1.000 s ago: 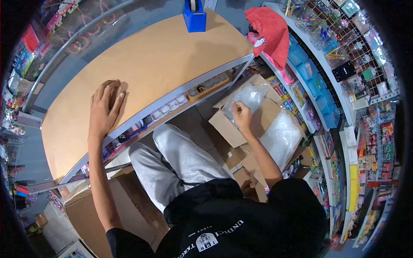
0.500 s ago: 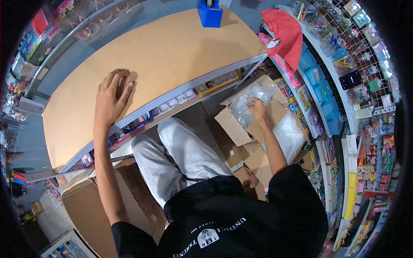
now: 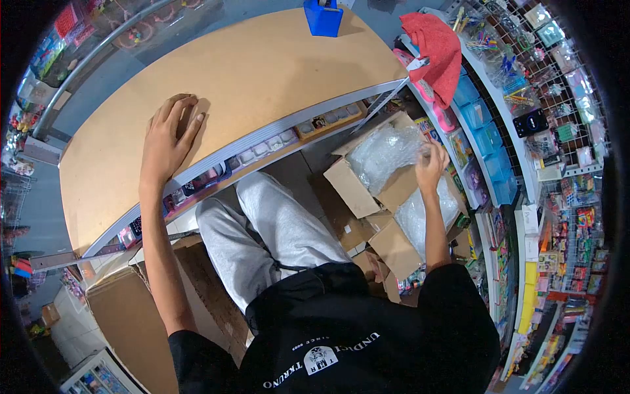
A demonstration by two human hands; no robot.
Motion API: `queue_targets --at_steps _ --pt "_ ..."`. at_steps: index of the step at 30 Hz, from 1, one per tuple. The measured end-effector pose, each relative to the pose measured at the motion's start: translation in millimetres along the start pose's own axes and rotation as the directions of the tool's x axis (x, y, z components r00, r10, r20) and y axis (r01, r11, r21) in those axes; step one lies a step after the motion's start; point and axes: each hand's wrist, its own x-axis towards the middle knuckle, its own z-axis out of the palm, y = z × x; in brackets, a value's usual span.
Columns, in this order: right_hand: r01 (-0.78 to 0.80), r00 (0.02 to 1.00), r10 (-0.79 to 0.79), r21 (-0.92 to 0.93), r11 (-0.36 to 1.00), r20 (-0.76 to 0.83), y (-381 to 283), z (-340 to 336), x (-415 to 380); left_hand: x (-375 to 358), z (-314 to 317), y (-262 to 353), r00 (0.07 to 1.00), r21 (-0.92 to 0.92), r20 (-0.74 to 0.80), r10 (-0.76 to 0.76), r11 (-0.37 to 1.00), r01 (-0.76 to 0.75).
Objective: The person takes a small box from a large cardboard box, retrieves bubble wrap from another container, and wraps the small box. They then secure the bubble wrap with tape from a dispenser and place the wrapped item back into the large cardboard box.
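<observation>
My left hand point(image 3: 168, 134) lies on the tan tabletop point(image 3: 249, 79) near its front edge, thumb apart from the loosely bent fingers, holding nothing. On the right, my right hand point(image 3: 432, 164) is closed at the edge of a clear sheet of bubble wrap point(image 3: 387, 156), its fingers pinched around the plastic. The bubble wrap bulges out of an open cardboard box point(image 3: 352, 190) below the table's right end. A second piece of bubble wrap point(image 3: 426, 217) lies just below my right hand, partly behind the forearm.
A blue tape dispenser point(image 3: 323, 18) stands at the table's far edge. A red cloth point(image 3: 436, 56) hangs by the shelf with blue bins point(image 3: 478, 117). Small packaged goods point(image 3: 259, 150) line the ledge under the tabletop. A large cardboard box point(image 3: 134, 322) sits at lower left.
My right hand has moved right, from over the middle of the box to its right side, and the bubble wrap's edge has shifted with it. My left hand stays on the tabletop.
</observation>
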Motion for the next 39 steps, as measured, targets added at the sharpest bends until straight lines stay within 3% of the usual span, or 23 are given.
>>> queue_targets --at_steps 6,9,13,17,19,20,22,23,24,27,31,32,34,35,37,38,39 --pt "-0.053 0.992 0.056 0.026 0.998 -0.113 3 -20 23 -1 1 -3 0.999 -0.025 0.033 -0.029 0.999 0.030" --pt "-0.166 0.977 0.196 0.284 0.944 -0.081 -7 -33 34 -1 0 -2 0.999 -0.026 -0.017 0.027 0.999 -0.028" --pt "-0.163 0.984 0.167 0.652 0.740 0.057 -26 -54 54 -1 -5 8 0.998 -0.109 0.027 0.054 0.993 -0.050" --pt "-0.275 0.958 0.091 0.776 0.568 0.273 -61 -78 76 -13 9 59 0.964 -0.317 0.203 0.173 0.943 -0.102" --pt "-0.272 0.952 0.008 0.834 0.481 0.305 -87 -85 86 -18 17 111 0.987 -0.533 0.110 0.115 0.845 -0.039" --pt "-0.252 0.945 -0.075 0.856 0.451 0.317 -96 -88 91 -19 26 124 0.982 -0.648 0.144 0.125 0.762 -0.002" --pt "-0.284 0.943 -0.054 0.879 0.383 0.329 -123 -94 101 -18 39 133 0.944 -0.795 0.271 0.186 0.597 0.110" --pt "-0.300 0.941 -0.044 0.888 0.348 0.336 -132 -95 104 -16 40 134 0.901 -0.828 0.358 0.244 0.529 0.186" --pt "-0.314 0.942 -0.031 0.914 0.258 0.333 -136 -91 106 -19 34 139 0.917 -0.835 0.336 0.216 0.518 0.184" --pt "-0.377 0.920 -0.031 0.905 0.196 0.390 -144 -87 114 -21 23 124 0.909 -0.846 0.401 0.117 0.427 0.319" --pt "-0.423 0.889 -0.036 0.850 0.314 0.456 -163 -83 117 -29 -2 94 0.863 -0.823 0.505 -0.018 0.290 0.488" --pt "-0.422 0.886 -0.059 0.853 0.306 0.459 -168 -77 117 -28 -12 86 0.856 -0.782 0.498 -0.137 0.355 0.512" --pt "-0.381 0.900 -0.111 0.885 0.267 0.421 -183 -62 119 -28 -30 73 0.904 -0.821 0.376 -0.205 0.379 0.427" --pt "-0.337 0.903 -0.144 0.875 0.348 0.405 -188 -53 123 -27 -40 65 0.921 -0.834 0.310 -0.236 0.397 0.383" --pt "-0.233 0.905 -0.204 0.836 0.497 0.374 -195 -37 137 -21 -60 44 0.955 -0.776 0.171 -0.241 0.564 0.281" --pt "-0.300 0.856 -0.217 0.793 0.530 0.469 -198 -33 150 -14 -73 37 0.974 -0.762 0.084 -0.212 0.616 0.200" --pt "-0.362 0.840 -0.217 0.811 0.460 0.498 -210 -37 158 -7 -93 29 0.963 -0.710 0.117 -0.243 0.658 0.252"
